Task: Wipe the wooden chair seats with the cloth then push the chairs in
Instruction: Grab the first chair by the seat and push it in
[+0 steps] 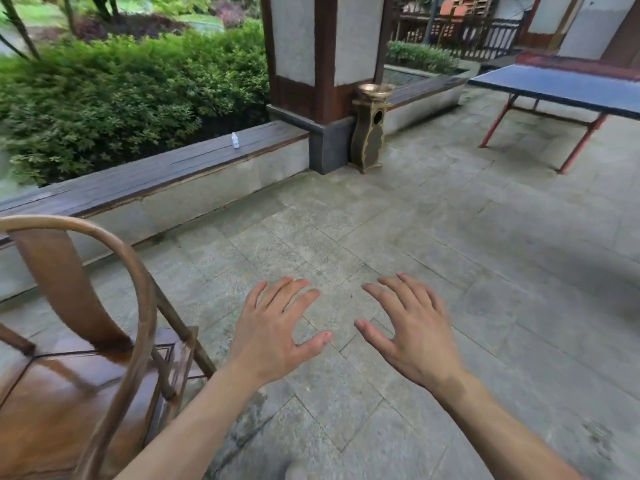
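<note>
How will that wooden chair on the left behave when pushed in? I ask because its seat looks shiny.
The wooden chair looks solid and probably heavy, so it likely scrapes over the stone floor rather than glides. Its glossy seat may be slick; the curved back rail seems a surer hold. Both the left hand and right hand are free.

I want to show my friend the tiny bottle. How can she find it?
Start at the big pillar beside the green hedge. A long, low wooden-topped ledge runs left from its base. The small white bottle stands upright on that ledge, alone, the only pale thing on the dark wood.
</note>
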`<state>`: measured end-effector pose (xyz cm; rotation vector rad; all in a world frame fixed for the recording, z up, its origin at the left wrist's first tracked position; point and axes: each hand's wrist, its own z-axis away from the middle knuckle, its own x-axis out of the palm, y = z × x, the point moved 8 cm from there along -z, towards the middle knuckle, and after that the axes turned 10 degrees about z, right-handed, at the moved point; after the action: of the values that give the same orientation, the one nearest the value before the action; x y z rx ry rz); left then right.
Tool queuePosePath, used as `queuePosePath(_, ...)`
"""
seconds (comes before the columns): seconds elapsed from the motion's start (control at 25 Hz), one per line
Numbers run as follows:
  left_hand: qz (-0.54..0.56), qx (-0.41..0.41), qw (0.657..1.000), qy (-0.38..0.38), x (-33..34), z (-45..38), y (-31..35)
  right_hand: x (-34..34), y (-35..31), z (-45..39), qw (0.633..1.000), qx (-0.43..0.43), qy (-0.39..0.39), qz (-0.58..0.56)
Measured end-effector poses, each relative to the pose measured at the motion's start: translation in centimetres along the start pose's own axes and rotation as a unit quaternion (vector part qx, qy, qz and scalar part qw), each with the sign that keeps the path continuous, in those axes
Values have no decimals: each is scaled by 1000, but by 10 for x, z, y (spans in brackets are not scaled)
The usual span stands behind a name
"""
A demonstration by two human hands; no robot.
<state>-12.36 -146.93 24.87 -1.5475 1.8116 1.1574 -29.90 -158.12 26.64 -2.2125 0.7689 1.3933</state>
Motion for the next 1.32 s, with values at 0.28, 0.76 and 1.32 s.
queuePosePath(0.28, -43, -56, 996, 49, 39, -96, -115, 85, 9, -154, 998, -59, -16, -1)
queuePosePath(0.76, -68, -118, 987, 83, 56, -262, -322, 188, 14, -425, 995, -103, -9, -13)
queuePosePath(1.32, -154, -212, 955, 139, 74, -470, -559, 331, -15, -789, 968, -232, 44, -87)
